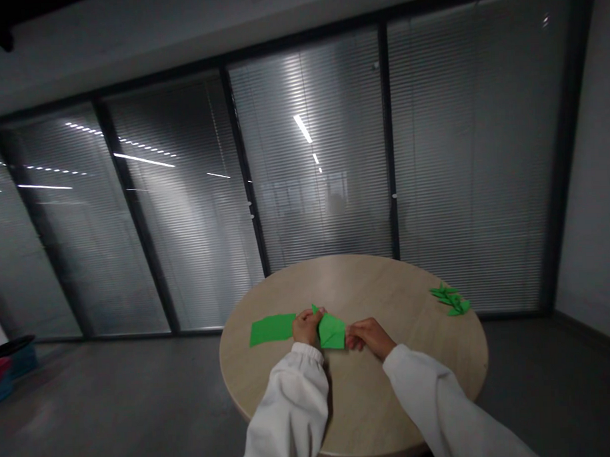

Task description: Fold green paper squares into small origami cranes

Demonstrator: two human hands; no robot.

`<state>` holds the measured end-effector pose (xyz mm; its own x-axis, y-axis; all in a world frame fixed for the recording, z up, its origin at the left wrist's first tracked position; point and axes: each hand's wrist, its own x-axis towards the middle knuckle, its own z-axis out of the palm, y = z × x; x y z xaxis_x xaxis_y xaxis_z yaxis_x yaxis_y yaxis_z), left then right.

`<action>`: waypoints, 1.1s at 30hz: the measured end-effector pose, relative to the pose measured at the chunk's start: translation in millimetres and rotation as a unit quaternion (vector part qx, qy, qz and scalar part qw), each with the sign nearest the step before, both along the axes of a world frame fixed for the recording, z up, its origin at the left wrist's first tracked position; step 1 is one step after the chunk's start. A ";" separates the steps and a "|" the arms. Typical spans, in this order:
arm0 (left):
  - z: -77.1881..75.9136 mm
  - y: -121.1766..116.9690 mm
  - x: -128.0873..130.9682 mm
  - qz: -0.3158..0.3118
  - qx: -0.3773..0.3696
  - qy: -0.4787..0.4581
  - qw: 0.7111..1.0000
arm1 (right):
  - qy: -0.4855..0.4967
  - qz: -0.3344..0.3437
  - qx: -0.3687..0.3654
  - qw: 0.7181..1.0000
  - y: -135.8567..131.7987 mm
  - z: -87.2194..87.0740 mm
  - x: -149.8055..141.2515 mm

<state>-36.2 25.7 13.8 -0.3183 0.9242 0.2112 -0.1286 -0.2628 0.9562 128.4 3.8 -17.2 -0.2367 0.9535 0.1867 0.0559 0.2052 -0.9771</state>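
**Two hands folding green paper at a round table**

A person in white sleeves works at a round, pale wood table (390,385), seen from a camera on their head. Both hands meet near the middle of the table, on its near half.

The left hand (306,326) grips the left edge of a folded green paper (332,331), its fingers curled over the top of the sheet. A small green point sticks up just above this hand. The right hand (367,337) pinches the right edge of the same paper, fingers drawn close together. The paper sits between the two hands, at or just above the table top; whether it touches the wood cannot be told.

Just left of the left hand, a flat green sheet (272,329) lies on the table, touching or nearly touching the hand.

Far to the right, near the table's edge, lies a small pile of folded green pieces (451,299), well apart from the hands.

Beyond the table stands a glass wall (308,175) with closed blinds and dark frames. The floor is grey.
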 end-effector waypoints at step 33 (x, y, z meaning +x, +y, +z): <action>-7.3 -5.3 13.0 -0.122 0.043 0.079 0.988 | -0.018 -0.060 0.100 0.993 6.1 -4.4 -2.1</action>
